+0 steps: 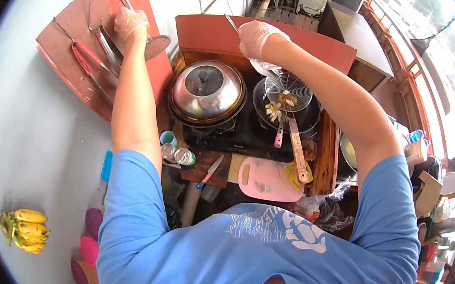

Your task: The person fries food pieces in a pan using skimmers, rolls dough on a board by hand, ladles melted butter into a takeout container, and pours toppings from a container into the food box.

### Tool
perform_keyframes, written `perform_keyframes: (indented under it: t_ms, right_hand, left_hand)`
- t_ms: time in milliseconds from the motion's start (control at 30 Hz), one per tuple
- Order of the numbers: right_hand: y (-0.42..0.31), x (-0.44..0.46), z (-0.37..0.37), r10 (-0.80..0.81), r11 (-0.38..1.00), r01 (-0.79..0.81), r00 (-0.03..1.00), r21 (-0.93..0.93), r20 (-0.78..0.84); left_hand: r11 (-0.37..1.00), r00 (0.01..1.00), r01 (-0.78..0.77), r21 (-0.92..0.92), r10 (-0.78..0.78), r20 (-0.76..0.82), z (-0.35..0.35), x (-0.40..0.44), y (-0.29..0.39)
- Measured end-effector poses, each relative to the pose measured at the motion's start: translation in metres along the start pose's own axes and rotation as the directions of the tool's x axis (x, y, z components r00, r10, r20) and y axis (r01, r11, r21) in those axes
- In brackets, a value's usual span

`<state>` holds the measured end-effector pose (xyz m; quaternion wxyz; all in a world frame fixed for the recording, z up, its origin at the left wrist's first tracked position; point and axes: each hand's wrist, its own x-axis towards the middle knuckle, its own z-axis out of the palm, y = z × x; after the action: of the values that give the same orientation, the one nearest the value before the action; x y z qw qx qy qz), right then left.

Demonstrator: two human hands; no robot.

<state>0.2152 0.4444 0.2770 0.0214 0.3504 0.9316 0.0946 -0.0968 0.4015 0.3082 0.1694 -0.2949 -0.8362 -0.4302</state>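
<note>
Upper left, our left hand [131, 27] is gripping, partly hiding, a disc-ended metal utensil [157, 47], disc below the fingers; upper centre, our right hand [261, 38] is clasping a metal rod [231, 23], lower end unclear.

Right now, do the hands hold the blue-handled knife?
No, the knife lies near the pink board, apart from the left hand and right hand.

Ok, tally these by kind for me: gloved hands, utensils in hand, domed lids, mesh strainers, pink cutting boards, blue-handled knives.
Gloved hands: 2 (left hand, right hand)
Utensils in hand: 2 (disc-headed utensil, thin-handled utensil)
Domed lid: 1
Mesh strainer: 1
Pink cutting board: 1
Blue-handled knife: 1
Total: 8
</note>
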Motion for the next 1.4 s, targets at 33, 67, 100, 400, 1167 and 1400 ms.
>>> perform_keyframes:
  t_ms: [33, 67, 100, 400, 1167, 1400]
  right_hand:
    - [-0.002, -0.003, -0.002, 0.002, 1.0, -0.002, 1.0, 0.005, 0.002]
    - [-0.002, -0.005, -0.004, 0.001, 1.0, -0.001, 1.0, 0.001, 0.005]
    - [-0.004, -0.009, -0.005, -0.001, 1.0, 0.001, 1.0, -0.001, 0.008]
    - [-0.006, -0.013, -0.005, -0.15, 0.98, 0.146, 0.989, -0.132, -0.019]
    - [0.017, -0.014, -0.055, -0.219, 0.847, 0.141, 0.971, -0.512, -0.095]
    - [0.028, 0.005, -0.066, -0.282, 0.67, 0.189, 0.959, -0.718, -0.011]
  left_hand:
    - [1.0, 1.0, -0.019, -0.015, 0.018, -0.014, -0.005, -0.005, 0.003]
    - [0.999, 0.999, -0.038, -0.029, 0.037, -0.028, -0.012, -0.009, 0.006]
    - [0.999, 0.999, -0.042, -0.023, 0.041, -0.023, -0.02, -0.013, 0.009]
    - [0.84, 0.927, -0.347, 0.417, 0.239, 0.289, -0.01, 0.026, -0.012]
    - [0.653, 0.915, 0.109, -0.749, 0.229, 0.333, -0.001, 0.051, -0.01]
    - [0.68, 0.833, -0.363, -0.637, 0.543, 0.104, 0.002, 0.024, -0.034]
